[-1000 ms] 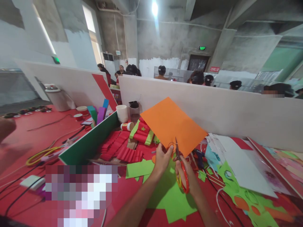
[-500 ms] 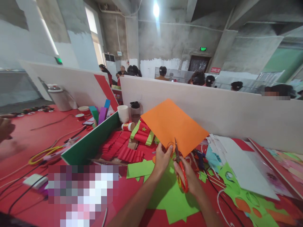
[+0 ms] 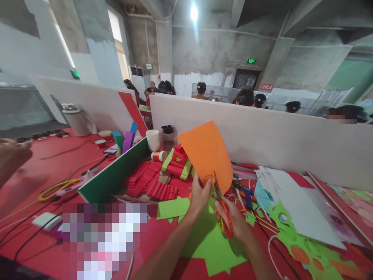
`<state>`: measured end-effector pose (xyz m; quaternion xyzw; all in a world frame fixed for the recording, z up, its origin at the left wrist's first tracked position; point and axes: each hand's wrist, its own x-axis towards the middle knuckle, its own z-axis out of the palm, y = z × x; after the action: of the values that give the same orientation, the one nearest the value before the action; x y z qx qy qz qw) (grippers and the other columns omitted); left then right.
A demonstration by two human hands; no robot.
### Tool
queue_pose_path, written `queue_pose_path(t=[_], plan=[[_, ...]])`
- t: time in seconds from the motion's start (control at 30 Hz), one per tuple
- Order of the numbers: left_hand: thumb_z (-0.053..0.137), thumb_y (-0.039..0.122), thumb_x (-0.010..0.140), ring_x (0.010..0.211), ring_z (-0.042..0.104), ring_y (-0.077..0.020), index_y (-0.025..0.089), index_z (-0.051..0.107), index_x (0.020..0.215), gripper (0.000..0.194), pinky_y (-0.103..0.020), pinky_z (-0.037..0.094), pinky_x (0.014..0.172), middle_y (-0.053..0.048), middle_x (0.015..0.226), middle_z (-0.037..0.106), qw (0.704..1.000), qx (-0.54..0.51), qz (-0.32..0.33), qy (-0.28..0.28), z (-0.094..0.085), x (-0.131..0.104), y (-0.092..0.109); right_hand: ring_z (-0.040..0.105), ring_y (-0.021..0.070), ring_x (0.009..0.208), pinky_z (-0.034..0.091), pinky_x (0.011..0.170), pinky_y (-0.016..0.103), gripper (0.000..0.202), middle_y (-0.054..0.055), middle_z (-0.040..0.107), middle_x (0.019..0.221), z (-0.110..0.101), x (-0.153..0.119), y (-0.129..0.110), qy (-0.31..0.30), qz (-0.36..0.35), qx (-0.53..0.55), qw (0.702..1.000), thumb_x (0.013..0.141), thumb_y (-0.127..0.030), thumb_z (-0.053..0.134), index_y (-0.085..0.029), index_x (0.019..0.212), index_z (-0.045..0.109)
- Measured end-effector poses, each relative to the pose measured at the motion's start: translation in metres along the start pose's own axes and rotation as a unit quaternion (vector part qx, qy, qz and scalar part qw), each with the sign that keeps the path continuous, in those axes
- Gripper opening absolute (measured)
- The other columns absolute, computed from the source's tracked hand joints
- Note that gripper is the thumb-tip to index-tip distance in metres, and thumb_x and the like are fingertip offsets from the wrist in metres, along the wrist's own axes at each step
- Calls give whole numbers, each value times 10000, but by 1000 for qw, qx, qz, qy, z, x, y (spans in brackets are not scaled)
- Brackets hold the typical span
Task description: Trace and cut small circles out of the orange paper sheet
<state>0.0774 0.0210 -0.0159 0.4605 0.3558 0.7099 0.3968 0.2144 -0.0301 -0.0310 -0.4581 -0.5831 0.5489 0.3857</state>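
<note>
An orange sheet [image 3: 208,149] is pinched at its lower corner by my left hand [image 3: 201,194], the thumb beside a circle drawn on it. My right hand [image 3: 233,217] is closed on red-handled scissors [image 3: 227,221], whose blades point up and lie against the sheet's lower edge, close to the drawn circle. The sheet's right side bends back. Below both hands lie green sheets [image 3: 215,249] on the red table. Folded red paper pieces [image 3: 161,191] and a red bundle with a yellow star [image 3: 178,159] are left of the sheet.
A green divider [image 3: 113,171] stands at the left, with a white cup [image 3: 153,140] and a dark-lidded jar [image 3: 167,138] behind. White sheets [image 3: 300,206] and green scraps [image 3: 314,249] lie right. Another person's hand [image 3: 14,157] is far left. A blurred patch covers the lower left.
The orange sheet has turned and curled, its right corner swinging inward and uncovering tools behind. Both hands keep their holds. The other person's hand reaches further in from the left.
</note>
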Motion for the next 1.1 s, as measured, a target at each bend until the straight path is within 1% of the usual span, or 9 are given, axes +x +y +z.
queue_pose_path(t=[0.17, 0.3, 0.4, 0.57, 0.73, 0.83, 0.9, 1.0, 1.1], plan=[[640, 292, 824, 1086, 613, -230, 190, 490, 1248, 462, -364, 470, 970, -101, 1127, 638, 1000, 7, 10, -6, -1, 0, 1, 492, 124, 528, 407, 493, 237, 476, -24, 538, 652, 0, -2, -6, -5, -12, -28, 1000, 864, -570, 620, -164, 1113, 611], [636, 299, 835, 1079, 616, -219, 197, 496, 1241, 441, -348, 469, 973, -98, 1170, 630, 1000, 9, 8, -16, -3, -1, 0, 573, 154, 602, 445, 522, 249, 462, 10, 607, 728, 2, -4, -8, 5, -7, -21, 1000, 842, -558, 651, -173, 1093, 606], [627, 280, 840, 1088, 614, -216, 200, 494, 1251, 439, -341, 468, 974, -99, 1191, 626, 1000, 8, 8, -21, -4, 0, 0, 588, 152, 601, 445, 513, 247, 458, 22, 646, 780, 3, -4, -8, 10, 5, -13, 1000, 836, -533, 663, -175, 1108, 573], [617, 261, 847, 1137, 597, -222, 207, 491, 1264, 439, -358, 452, 1006, -97, 1185, 633, 1000, 1, 9, -20, -5, 3, -2, 570, 142, 563, 419, 494, 241, 456, 10, 658, 778, 2, -3, -6, 23, 7, -2, 1000, 810, -511, 690, -197, 1083, 505], [631, 287, 843, 1127, 602, -222, 218, 502, 1245, 427, -356, 463, 995, -91, 1154, 648, 1000, 5, 8, -14, -5, 3, -4, 574, 153, 592, 431, 535, 251, 395, -20, 624, 735, 2, -3, -5, 38, -25, -38, 998, 816, -491, 695, -236, 953, 427], [637, 294, 840, 1094, 615, -222, 220, 513, 1230, 415, -358, 473, 973, -88, 1140, 652, 1000, 7, 7, -8, -6, 3, -4, 578, 165, 651, 466, 609, 272, 357, -38, 570, 704, 3, -5, -6, 23, -47, -41, 998, 852, -487, 658, -247, 934, 408], [644, 297, 835, 1088, 618, -224, 222, 520, 1220, 411, -357, 475, 967, -89, 1129, 656, 1000, 4, 3, -4, -6, 3, -4, 573, 159, 695, 476, 649, 275, 323, -26, 569, 771, 3, -7, -7, 12, -55, -36, 998, 883, -481, 624, -250, 960, 413], [644, 299, 834, 1111, 608, -228, 221, 522, 1219, 411, -350, 472, 973, -94, 1130, 655, 1000, 2, 0, 0, -6, 3, -3, 563, 147, 720, 468, 660, 265, 311, -9, 588, 863, 3, -9, -8, 1, -51, -33, 998, 907, -498, 587, -257, 997, 413], [636, 298, 837, 1112, 607, -228, 210, 514, 1233, 424, -353, 468, 976, -93, 1136, 651, 1000, 1, 7, 1, -5, 3, -1, 558, 148, 703, 463, 657, 268, 333, -17, 598, 822, 1, -11, -9, -18, -46, -35, 998, 921, -534, 548, -264, 1039, 395]])
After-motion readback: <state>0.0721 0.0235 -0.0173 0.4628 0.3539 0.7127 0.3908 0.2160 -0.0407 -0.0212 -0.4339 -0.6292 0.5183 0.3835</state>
